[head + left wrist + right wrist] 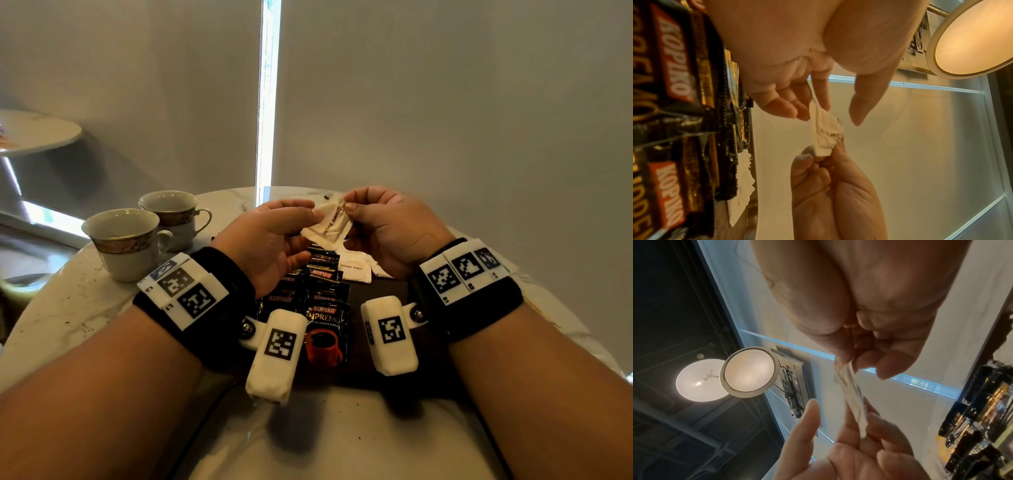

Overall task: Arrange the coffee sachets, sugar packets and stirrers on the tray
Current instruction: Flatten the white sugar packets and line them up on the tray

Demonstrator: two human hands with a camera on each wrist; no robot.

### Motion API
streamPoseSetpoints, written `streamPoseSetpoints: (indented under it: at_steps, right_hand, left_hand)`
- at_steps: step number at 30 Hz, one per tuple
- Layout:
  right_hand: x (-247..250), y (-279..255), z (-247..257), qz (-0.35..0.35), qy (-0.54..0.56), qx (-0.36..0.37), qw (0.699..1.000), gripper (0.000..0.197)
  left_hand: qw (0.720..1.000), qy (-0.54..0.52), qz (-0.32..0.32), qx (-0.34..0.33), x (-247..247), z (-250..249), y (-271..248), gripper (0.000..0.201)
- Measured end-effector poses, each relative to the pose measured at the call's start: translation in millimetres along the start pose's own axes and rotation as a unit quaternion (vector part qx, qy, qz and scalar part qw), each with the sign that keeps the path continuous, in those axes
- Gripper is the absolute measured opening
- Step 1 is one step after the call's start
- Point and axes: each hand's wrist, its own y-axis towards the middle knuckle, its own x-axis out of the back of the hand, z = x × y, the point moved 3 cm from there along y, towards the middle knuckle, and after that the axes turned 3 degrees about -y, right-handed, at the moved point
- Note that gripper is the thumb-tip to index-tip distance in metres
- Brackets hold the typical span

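White paper sugar packet (327, 224) held up between both hands, above the tray.

I see my right hand (390, 226) pinching the packet's far top corner; my left hand (270, 240) has straight fingers touching its other edge, thumb apart. Its long axis slants down from the pinch toward me. Directly below the grip lie the coffee sachets (323, 291) and more sugar packets (356, 269) on the dark tray (387, 291), nearer the right hand. Beyond: marble table (68, 308), two cups (128, 240), grey blinds.

Grey blinds (445, 102), bright window gap (269, 96), round ceiling lamp (750, 371).
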Motion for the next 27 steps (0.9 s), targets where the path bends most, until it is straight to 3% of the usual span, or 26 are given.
streamPoseSetpoints:
  at_steps: [2,6,8,10,14,16,21,27]
  right_hand:
    - [-1.2,-2.0,1.1,0.016,0.005,0.005,1.000,0.010]
    - [-3.4,-2.6,0.9,0.002,0.010,0.019,1.000,0.006]
    - [-2.8,-3.2,-0.5,0.018,0.002,0.003,1.000,0.028]
    - [-4.2,-5.4,-1.5,0.054,-0.026,-0.008,0.998,0.035]
    - [-5.3,-6.2,-2.8,0.047,-0.034,0.004,0.998,0.011]
    - [-3.8,-6.0,-2.2,0.037,-0.028,0.004,0.999,0.010]
    - [-4.5,-9.7,0.2,0.039,0.028,-0.011,0.999,0.003]
    - [-2.0,-4.7,0.7,0.021,0.036,0.000,0.999,0.003]
  left_hand:
    - [1.000,0.012,0.025,0.008,-1.3,1.4,-0.5,0.049]
    - [1.000,0.022,0.006,-0.011,0.5,1.5,2.3,0.030]
    - [1.000,0.002,-0.011,-0.025,2.9,0.8,3.9,0.021]
    - [0.999,-0.001,-0.014,-0.034,3.9,0.3,4.6,0.021]
    - [0.999,0.034,-0.012,-0.029,4.4,1.1,4.2,0.035]
    - [0.999,0.039,-0.022,-0.024,5.3,2.8,4.7,0.041]
    - [0.997,0.034,-0.058,-0.031,7.3,1.2,6.5,0.008]
    - [0.997,0.050,-0.056,-0.023,9.5,2.5,8.4,0.011]
